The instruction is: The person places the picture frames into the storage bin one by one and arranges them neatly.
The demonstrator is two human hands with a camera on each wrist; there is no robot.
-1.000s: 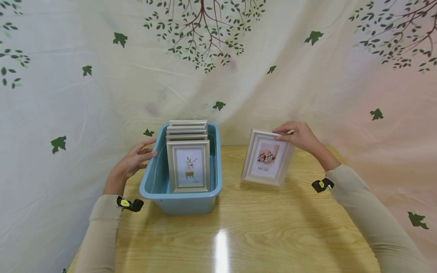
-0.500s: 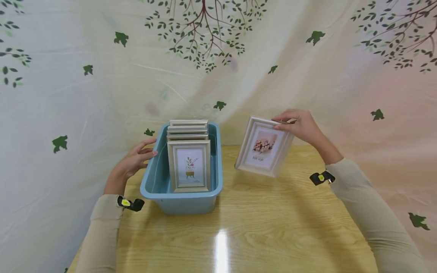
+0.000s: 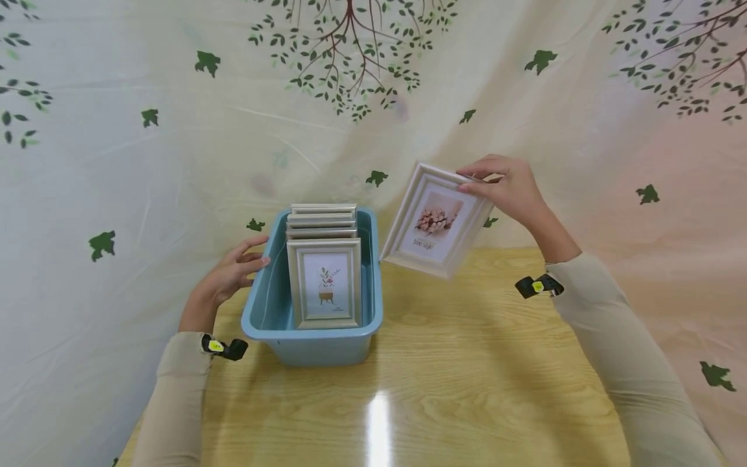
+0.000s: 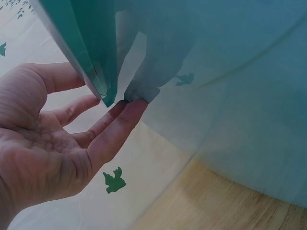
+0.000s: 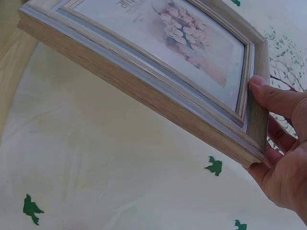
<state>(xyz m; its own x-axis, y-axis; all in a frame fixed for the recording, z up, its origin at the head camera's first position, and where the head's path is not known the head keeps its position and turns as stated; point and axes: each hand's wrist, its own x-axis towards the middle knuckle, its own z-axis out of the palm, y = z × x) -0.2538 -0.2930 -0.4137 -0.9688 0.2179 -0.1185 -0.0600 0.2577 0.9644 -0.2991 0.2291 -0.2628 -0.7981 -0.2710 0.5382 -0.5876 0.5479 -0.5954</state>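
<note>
My right hand (image 3: pixel 510 188) pinches a silvery-beige picture frame (image 3: pixel 403 220) by its upper right corner, thumb on the front. The frame is tilted in the air just right of the blue tub (image 3: pixel 315 335), its lower left corner near the tub's rim. A pink flower picture (image 5: pixel 184 33) shows behind its glass. On the tub's left side, my left hand (image 3: pixel 233 272) holds the rim. The left wrist view shows its thumb partly hidden behind the lip (image 4: pixel 98 72) and fingertips (image 4: pixel 136 108) against the outer wall. Inside the tub, a frame with a potted-plant picture (image 3: pixel 325 285) leans foremost.
Several more picture frames (image 3: pixel 323 220) stand in a row behind the foremost one, along the tub's back. The tub sits on a wooden table (image 3: pixel 467 363). A pale curtain (image 3: pixel 192 162) printed with leaves and branches hangs behind the table.
My right hand has raised the flower picture frame and carried it left toward the tub, tilting it further. My left hand keeps its place at the tub's rim.
</note>
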